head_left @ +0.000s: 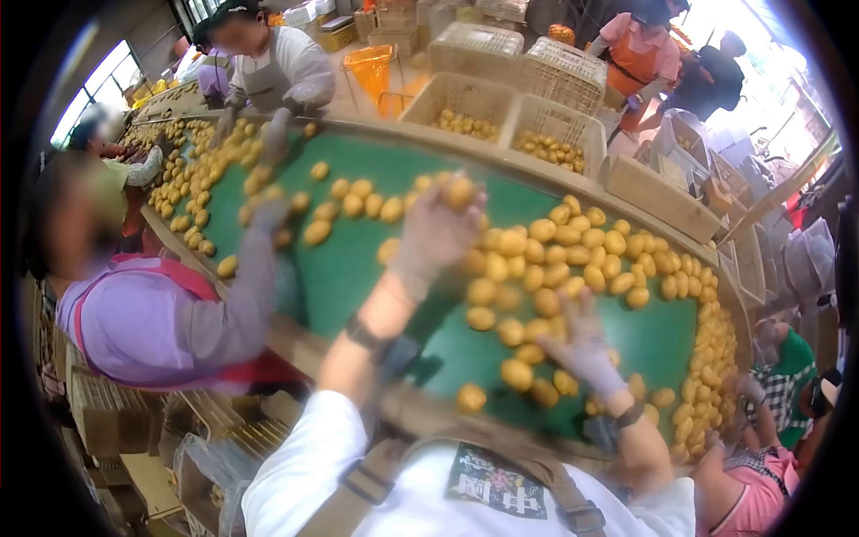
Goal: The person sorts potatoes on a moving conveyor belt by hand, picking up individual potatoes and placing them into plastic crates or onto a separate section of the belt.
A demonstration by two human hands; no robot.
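Note:
Yellow-brown oval potatoes (566, 234) lie in loose groups on a green conveyor belt (358, 259). My left hand (434, 233), in a thin pale glove, is raised above the middle of the belt with its fingers curled round a potato (460, 192). Closer to me and to the right, my right hand (583, 349) wears a similar glove. Its fingers are spread apart over the potatoes, the fingertips right at several of them. A single potato (471, 396) sits near the belt's front edge.
Two crates (559, 134) with potatoes stand beyond the far rim. A co-worker in lilac (170, 322) reaches over the belt at my left; another in a grey apron (268, 76) works opposite. Packed potatoes (711, 358) line the right end, near a person in pink (756, 488).

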